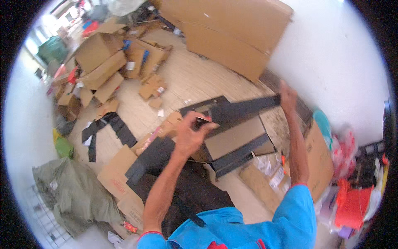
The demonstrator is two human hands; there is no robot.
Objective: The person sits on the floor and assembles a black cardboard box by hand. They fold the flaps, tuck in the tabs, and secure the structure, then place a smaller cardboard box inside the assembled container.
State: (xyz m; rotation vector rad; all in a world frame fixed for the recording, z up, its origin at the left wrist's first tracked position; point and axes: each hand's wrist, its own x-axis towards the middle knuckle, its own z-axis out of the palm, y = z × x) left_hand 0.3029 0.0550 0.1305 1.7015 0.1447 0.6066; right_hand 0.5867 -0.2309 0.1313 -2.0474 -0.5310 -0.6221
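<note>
In front of me lies a black cardboard box (pixel 240 143), unfolded, with brown inner faces showing. My right hand (pixel 288 97) grips the far right end of its long black flap (pixel 244 111), which is raised at a slant. Near the flap's other end, my left hand (pixel 191 135) is closed with fingers and thumb around a small dark object (pixel 202 121) with a bit of red on it. Blur hides its exact kind. More black board (pixel 151 162) lies beside my left forearm, over flattened brown cardboard (pixel 118 172).
A large brown cardboard sheet (pixel 232 33) leans by the white wall at the back. Opened boxes (pixel 99 62) pile up at the far left. Black cardboard strips (pixel 110 128) and a grey-green sack (pixel 74 195) lie left. Plastic bags and a red bag (pixel 352 207) crowd the right.
</note>
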